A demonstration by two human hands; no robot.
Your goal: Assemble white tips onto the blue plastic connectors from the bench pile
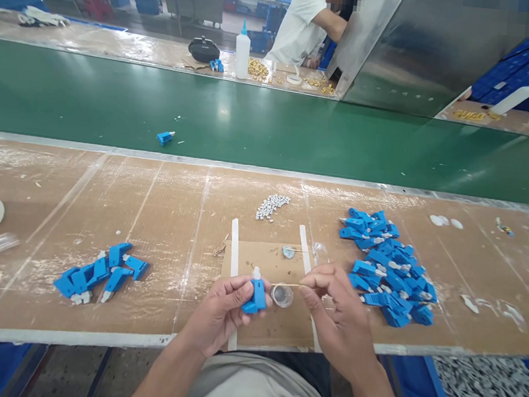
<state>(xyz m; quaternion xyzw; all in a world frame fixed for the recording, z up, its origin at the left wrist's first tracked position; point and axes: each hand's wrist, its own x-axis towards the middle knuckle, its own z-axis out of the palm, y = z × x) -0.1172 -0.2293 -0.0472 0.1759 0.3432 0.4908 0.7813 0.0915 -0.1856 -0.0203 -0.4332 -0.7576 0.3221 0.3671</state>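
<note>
My left hand (pixel 228 307) is closed around a blue plastic part (pixel 255 297) with a white tip that points up. Between the thumb and fingers of my right hand (pixel 335 308) is a thin wooden stick (pixel 287 284), its far end close to the blue part; whether it touches I cannot tell. Just below the stick stands a small clear cup (pixel 282 296) with something greyish inside. Both hands are over a cardboard sheet (pixel 263 261) held by white tape strips. A light-blue blob (pixel 288 252) with another stick lies on the sheet.
A large heap of blue parts (pixel 386 266) lies to the right, a smaller group (pixel 98 273) to the left. Small white pieces (pixel 272 207) sit ahead. Beyond runs a green belt (pixel 253 125) carrying one blue part (pixel 164 138). Across it, a person (pixel 304 24) leans beside a metal housing (pixel 400 49).
</note>
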